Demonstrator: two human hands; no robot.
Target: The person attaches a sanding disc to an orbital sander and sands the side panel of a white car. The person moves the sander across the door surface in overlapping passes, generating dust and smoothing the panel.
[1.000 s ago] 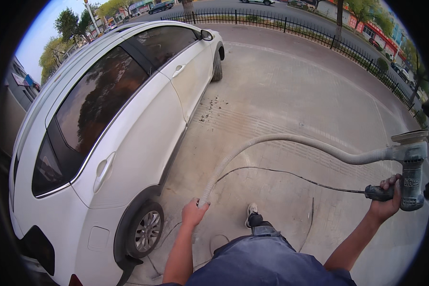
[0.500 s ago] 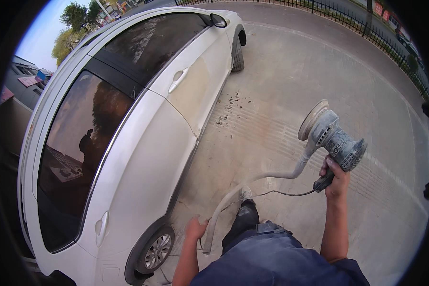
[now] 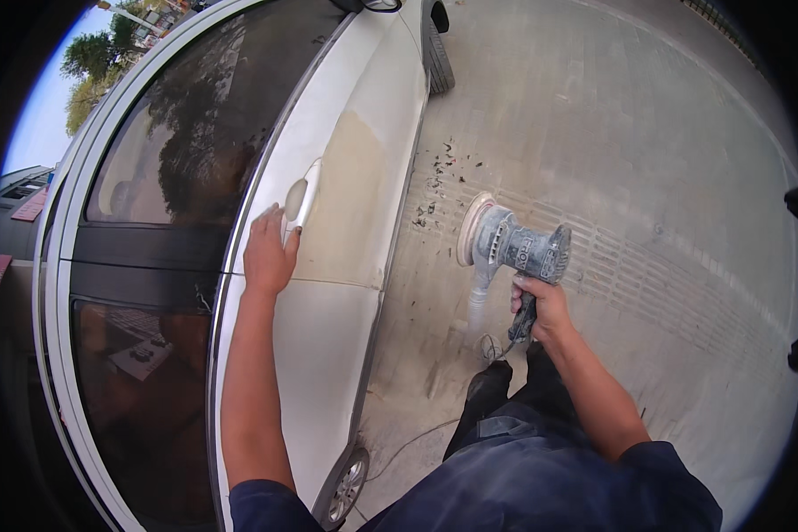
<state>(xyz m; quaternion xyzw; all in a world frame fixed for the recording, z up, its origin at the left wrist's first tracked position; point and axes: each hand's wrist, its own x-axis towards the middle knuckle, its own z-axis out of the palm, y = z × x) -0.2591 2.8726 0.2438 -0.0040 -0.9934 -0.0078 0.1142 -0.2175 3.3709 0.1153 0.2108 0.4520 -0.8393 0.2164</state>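
My left hand lies with fingers out on the white car's front door, just beside and below the white door handle. A beige patch covers part of that door. My right hand grips a dusty grey orbital sander by its dark handle, off the car over the pavement, with its round pad turned toward the door. A pale hose hangs from the sander, and a thin cord runs below.
The front wheel is at the top, the rear wheel low by my legs. Dark scraps lie scattered on the paved ground. A railing runs at the top right; buildings and trees are beyond the car.
I have come closer to the car's front door. My left hand has left the hose and now rests on the door. My right hand has swung the sander leftward, nearer the car.
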